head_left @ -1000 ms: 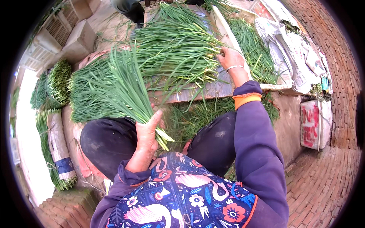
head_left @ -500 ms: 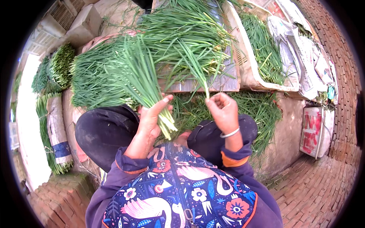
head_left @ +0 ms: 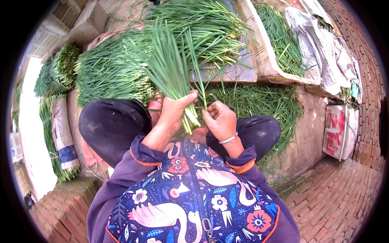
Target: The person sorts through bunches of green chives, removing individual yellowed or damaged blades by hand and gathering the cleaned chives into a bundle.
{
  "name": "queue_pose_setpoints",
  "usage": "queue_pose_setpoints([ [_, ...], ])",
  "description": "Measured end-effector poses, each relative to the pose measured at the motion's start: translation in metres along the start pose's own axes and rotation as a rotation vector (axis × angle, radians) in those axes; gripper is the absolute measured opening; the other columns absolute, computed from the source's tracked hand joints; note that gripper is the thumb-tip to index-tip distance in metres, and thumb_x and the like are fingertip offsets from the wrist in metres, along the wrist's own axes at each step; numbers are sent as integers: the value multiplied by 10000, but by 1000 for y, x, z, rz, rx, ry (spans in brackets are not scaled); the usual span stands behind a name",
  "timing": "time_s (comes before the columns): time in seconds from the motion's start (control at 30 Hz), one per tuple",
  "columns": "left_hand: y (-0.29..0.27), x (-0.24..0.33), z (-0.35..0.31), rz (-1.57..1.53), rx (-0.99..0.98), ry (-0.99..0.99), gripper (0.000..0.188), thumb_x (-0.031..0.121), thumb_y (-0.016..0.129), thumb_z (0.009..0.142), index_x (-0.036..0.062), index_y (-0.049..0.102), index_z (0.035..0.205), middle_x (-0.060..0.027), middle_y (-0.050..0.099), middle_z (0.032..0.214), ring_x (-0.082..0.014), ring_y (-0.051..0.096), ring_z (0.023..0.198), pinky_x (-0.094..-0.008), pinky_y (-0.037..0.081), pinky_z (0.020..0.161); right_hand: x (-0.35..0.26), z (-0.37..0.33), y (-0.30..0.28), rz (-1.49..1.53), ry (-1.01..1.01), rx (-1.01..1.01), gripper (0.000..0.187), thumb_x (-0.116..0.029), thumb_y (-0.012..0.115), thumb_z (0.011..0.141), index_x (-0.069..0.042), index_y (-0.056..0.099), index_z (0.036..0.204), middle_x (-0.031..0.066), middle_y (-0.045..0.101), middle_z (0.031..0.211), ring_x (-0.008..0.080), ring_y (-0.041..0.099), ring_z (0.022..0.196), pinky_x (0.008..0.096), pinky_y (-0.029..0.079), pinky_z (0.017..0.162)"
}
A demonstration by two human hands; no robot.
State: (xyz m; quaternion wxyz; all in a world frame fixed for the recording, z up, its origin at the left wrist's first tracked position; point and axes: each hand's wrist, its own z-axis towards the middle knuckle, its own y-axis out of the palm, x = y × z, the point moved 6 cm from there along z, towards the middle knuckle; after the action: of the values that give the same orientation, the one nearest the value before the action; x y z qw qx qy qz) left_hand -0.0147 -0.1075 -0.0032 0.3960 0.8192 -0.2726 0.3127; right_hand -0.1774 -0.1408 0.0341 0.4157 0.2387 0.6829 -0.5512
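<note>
My left hand (head_left: 176, 110) is closed around a thick bunch of garlic chives (head_left: 168, 67), their pale cut ends pointing toward me below the thumb. Beside it, my right hand (head_left: 221, 119), with a white bangle at its wrist, pinches a thin stem of chives (head_left: 197, 67) by the lower end. Ahead, a large heap of chives (head_left: 210, 28) lies on a low board (head_left: 247, 67). A neatly stacked pile of chives (head_left: 107, 73) sits to the left, beyond my knee. Loose green leaves (head_left: 263, 101) cover the ground under the board's near edge.
At the right stands a pale lined crate (head_left: 257, 42) of chives, with printed paper sheets (head_left: 306, 34) alongside. A white basket with red marks (head_left: 335, 131) sits nearer. Wrapped chive bundles (head_left: 63, 125) lie at the left. Brick paving (head_left: 336, 190) runs along the right.
My right hand has come leftward and slightly down with the stem, close to my left hand. The left hand has shifted right and a little up with the bunch.
</note>
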Motion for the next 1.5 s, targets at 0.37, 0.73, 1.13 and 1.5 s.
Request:
queue_pose_setpoints([
  [0.37, -6, -7, 18, 145, 31, -10, 223, 1, 753, 747, 23, 634, 934, -46, 657, 828, -150, 636, 706, -298, 536, 634, -23, -5, 6, -89, -250, -35, 147, -152, 706, 767, -64, 609, 835, 69, 620, 777, 260, 637, 675, 341, 502, 598],
  [0.73, -5, -18, 19, -40, 13, -67, 218, -41, 714, 760, 10, 631, 957, -70, 673, 818, -181, 656, 684, -305, 551, 619, -19, 5, 1, 95, -264, -19, 128, -44, 682, 794, -21, 597, 887, 80, 611, 807, 204, 611, 690, 294, 493, 616],
  [1.13, -7, -7, 9, -184, -91, -142, 280, -43, 687, 779, -20, 615, 1048, -130, 694, 951, -228, 687, 836, -359, 593, 741, 44, -24, 9, 797, 546, -276, 289, -256, 649, 917, -5, 641, 1059, 15, 644, 872, 56, 549, 690, 177, 433, 592],
  [1.5, -13, 14, -1, -195, -85, 69, 357, -21, 655, 764, -16, 547, 1104, -115, 658, 912, -229, 660, 809, -342, 558, 743, 32, -1, 27, 530, 150, -318, 121, -143, 614, 906, -31, 596, 864, -40, 560, 734, 37, 477, 622, 207, 401, 570],
])
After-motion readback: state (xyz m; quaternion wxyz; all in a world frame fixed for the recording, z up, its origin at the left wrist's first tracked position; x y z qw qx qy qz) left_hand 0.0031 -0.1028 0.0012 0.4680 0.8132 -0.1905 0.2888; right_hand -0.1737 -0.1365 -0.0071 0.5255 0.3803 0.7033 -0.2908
